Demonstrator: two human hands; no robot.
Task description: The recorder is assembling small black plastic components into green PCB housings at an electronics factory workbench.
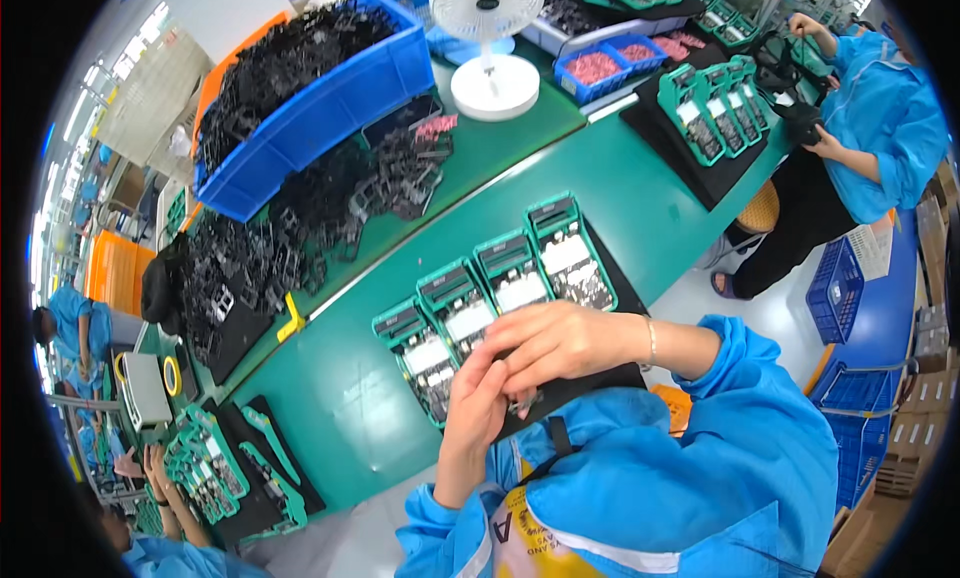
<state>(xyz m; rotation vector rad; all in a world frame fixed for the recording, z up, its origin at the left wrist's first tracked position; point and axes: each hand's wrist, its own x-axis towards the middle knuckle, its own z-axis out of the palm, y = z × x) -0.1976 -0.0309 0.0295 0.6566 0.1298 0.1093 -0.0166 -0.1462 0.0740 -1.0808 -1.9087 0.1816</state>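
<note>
My left hand [476, 393] and my right hand [565, 346] meet over the near edge of a green fixture with several slots [502, 286]. Each slot holds a circuit board with a white area and black parts. My left hand's fingers are pressed together; a small greyish bit [524, 402] shows below them, too little to name. From the right, my right hand reaches across with its fingers bent against the left fingertips. Whatever lies between the fingers is hidden. The fixture rests on a black mat [627, 296].
Black plastic frames [290, 243] lie heaped behind, below a full blue bin [325, 133]. A white fan [495, 88] and blue trays of pink pieces [595, 70] stand at the back. A yellow bracket [291, 320] lies left. Co-workers sit at other fixtures [715, 108] right and left.
</note>
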